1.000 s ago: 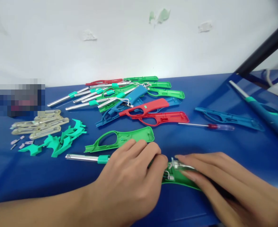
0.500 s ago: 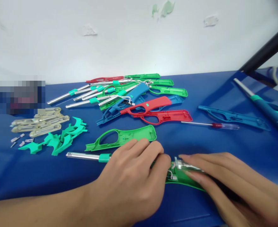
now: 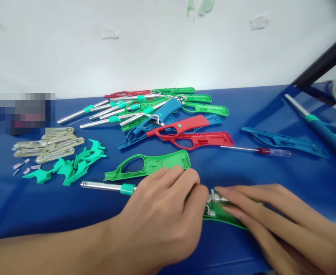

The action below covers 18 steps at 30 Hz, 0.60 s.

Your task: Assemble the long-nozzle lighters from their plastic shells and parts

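Fingers of the right hand are pinched around a shiny part, held at the open green shell; whether it is seated cannot be told. The shell is partly covered by the curled left hand, whose grasp is hidden. Beyond it, a silver tube with a teal collar is exposed.

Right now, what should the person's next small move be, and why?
Probably the right hand should gently press the metal-ended part down into the green half-shell. Its fingertips pinch that part at the shell's open side, and the left hand covers the shell nearer the metal tube. How deep the part sits is hidden.
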Each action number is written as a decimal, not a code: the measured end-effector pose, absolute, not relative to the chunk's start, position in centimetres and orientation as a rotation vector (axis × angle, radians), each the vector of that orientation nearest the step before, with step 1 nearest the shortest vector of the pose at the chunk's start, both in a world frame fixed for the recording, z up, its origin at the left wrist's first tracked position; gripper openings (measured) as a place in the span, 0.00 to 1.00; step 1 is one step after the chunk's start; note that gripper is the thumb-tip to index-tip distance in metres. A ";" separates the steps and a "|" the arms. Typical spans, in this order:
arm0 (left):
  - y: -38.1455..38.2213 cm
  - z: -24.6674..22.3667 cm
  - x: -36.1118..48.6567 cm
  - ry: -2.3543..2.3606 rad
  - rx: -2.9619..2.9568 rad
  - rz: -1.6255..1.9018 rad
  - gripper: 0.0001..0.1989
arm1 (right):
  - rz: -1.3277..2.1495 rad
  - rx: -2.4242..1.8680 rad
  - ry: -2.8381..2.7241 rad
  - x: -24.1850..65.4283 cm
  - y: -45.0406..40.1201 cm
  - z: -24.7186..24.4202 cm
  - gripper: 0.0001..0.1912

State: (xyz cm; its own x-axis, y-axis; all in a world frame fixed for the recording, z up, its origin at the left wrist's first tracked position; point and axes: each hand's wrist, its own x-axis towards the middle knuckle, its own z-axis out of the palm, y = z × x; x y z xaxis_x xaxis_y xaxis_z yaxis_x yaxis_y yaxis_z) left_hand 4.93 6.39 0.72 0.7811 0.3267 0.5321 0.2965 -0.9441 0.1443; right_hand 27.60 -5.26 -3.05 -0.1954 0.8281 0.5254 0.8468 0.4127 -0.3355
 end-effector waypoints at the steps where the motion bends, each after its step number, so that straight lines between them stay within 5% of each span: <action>1: 6.4 0.8 5.0 0.517 2.917 0.884 0.11 | -0.047 -1.423 -2.025 27.6 -5.3 -3.0 0.19; 18: 6.8 1.2 4.8 0.643 2.622 0.710 0.12 | -0.032 -1.438 -2.001 27.1 -5.2 -2.8 0.21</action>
